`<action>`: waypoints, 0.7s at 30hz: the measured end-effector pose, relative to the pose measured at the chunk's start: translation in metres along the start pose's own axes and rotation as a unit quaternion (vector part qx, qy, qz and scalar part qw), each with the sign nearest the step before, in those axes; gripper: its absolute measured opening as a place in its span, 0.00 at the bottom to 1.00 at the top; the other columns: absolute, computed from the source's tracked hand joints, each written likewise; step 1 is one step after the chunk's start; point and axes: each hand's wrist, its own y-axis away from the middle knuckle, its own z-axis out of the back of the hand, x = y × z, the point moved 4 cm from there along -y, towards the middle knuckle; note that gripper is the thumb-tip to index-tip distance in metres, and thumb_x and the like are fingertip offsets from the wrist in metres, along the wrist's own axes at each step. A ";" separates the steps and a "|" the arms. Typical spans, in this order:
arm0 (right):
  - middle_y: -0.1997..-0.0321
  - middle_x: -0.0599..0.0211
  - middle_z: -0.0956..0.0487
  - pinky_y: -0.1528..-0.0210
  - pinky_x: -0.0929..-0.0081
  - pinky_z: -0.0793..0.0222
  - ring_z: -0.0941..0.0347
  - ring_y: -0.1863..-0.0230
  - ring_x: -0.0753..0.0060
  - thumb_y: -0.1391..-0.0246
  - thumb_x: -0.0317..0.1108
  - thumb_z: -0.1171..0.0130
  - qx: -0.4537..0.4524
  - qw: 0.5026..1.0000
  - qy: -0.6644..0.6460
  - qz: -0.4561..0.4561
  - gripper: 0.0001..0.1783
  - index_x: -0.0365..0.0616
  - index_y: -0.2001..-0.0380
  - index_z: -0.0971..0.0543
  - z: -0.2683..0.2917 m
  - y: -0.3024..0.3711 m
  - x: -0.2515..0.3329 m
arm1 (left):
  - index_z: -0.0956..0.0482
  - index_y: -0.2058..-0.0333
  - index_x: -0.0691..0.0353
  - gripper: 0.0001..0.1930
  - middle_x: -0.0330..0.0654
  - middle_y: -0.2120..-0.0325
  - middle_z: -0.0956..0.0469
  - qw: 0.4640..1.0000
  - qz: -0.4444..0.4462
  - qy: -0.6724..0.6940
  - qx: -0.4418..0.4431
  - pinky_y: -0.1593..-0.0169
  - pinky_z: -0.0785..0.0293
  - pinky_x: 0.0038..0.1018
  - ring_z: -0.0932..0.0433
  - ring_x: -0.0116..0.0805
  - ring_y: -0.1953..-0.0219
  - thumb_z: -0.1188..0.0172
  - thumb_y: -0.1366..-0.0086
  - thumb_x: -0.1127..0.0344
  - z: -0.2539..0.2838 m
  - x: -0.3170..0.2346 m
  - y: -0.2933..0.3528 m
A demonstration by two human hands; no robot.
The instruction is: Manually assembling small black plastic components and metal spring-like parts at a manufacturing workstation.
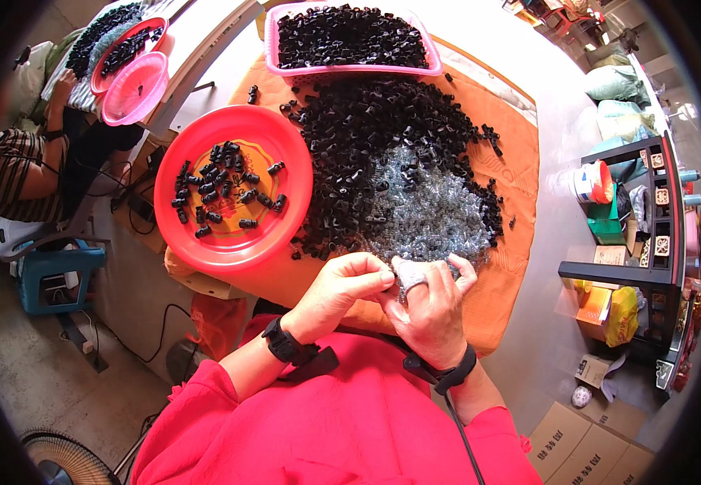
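Note:
My left hand (pixel 341 293) and my right hand (pixel 433 311) meet at the near edge of the pile, both with fingers pinched together. What they hold between the fingertips is too small and hidden to name. A greyish wrap covers a finger of my right hand. Just beyond my hands lies a heap of small shiny, silvery-clear pieces (pixel 427 206). Small black plastic pieces (pixel 383 121) are piled around and behind it. To the left, a round red tray (pixel 295 218) carries several short black cylindrical pieces (pixel 219 179), some lying singly and some clustered.
An orange cloth (pixel 520 194) covers the table. A pink basket (pixel 350 71) full of black pieces stands at the back. At far left a person (pixel 23 174) sits by another table with a pink bowl (pixel 134 89). A dark shelf (pixel 621 275) stands right; a fan (pixel 63 461) lower left.

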 end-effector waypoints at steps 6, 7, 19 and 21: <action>0.64 0.71 0.23 0.40 0.49 0.41 0.25 0.62 0.68 0.53 0.36 0.28 -0.013 1.000 0.002 0.028 0.19 0.42 0.57 0.19 -0.004 0.006 -0.002 | 0.19 0.61 0.62 0.09 0.35 0.64 0.18 0.995 0.082 -0.061 -0.006 0.55 0.20 0.24 0.19 0.23 0.62 0.37 0.28 0.62 0.002 -0.003 0.004; 0.64 0.71 0.22 0.41 0.50 0.40 0.25 0.63 0.67 0.54 0.34 0.27 -0.014 0.999 0.002 0.032 0.20 0.41 0.58 0.19 -0.005 0.007 -0.002 | 0.19 0.61 0.62 0.10 0.35 0.65 0.18 0.992 0.114 -0.059 -0.017 0.57 0.20 0.23 0.19 0.22 0.63 0.37 0.27 0.60 0.003 -0.001 0.006; 0.61 0.67 0.22 0.34 0.45 0.47 0.24 0.57 0.67 0.53 0.47 0.26 0.059 0.994 -0.089 -0.006 0.35 0.36 0.47 0.22 -0.010 0.004 -0.013 | 0.18 0.58 0.62 0.09 0.35 0.65 0.18 0.994 0.092 -0.006 -0.061 0.58 0.18 0.22 0.19 0.22 0.64 0.36 0.28 0.62 0.010 0.005 0.008; 0.51 0.65 0.21 0.32 0.46 0.49 0.25 0.50 0.64 0.48 0.49 0.29 0.026 0.995 -0.083 -0.041 0.33 0.40 0.44 0.23 -0.011 0.001 -0.030 | 0.18 0.54 0.63 0.09 0.37 0.62 0.18 0.998 0.019 -0.022 -0.057 0.54 0.17 0.24 0.18 0.24 0.61 0.36 0.29 0.65 0.014 0.000 -0.004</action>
